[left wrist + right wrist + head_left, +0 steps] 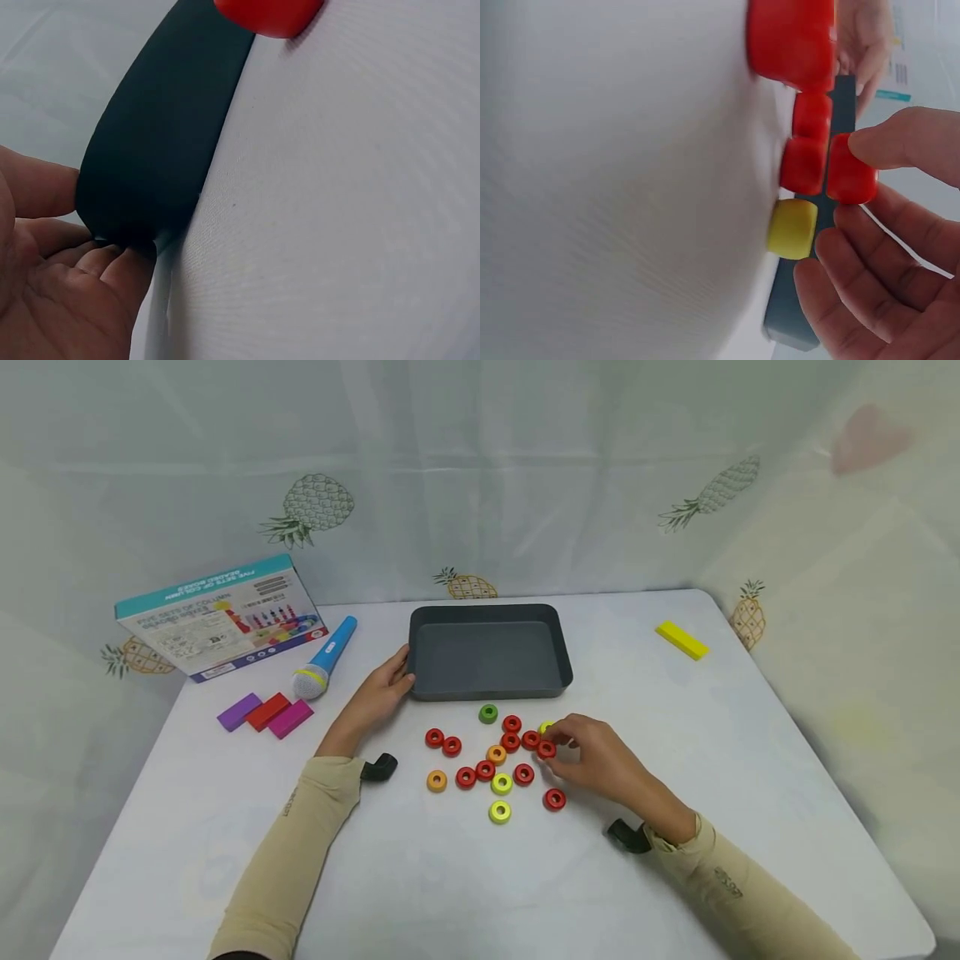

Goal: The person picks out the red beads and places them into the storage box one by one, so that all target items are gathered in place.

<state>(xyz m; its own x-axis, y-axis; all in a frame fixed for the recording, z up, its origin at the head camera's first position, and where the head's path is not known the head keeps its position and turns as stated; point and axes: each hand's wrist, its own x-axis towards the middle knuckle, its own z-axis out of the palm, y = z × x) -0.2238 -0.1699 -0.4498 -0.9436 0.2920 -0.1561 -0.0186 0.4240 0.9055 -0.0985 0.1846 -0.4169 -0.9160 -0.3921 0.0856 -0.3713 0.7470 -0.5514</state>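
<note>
You see glossy, smooth painted rings [485, 770] on a matt woven white tablecloth [420, 877]; the dark grey tray [487, 610] looks matt and smooth, the far-left box [222, 617] printed cardboard.

A box [222, 617], toy microphone [324, 658], perhaps wooden blocks [266, 712], yellow bar [682, 640].

My left hand [52, 277] sits low in the corner, fingers [124, 270] curled against the near end of the dark tray [161, 135], thumb on its side. The tray's wall runs up and away over the white tablecloth [337, 210]. Beyond it, a red piece [268, 13] peeks in at the top edge
</note>
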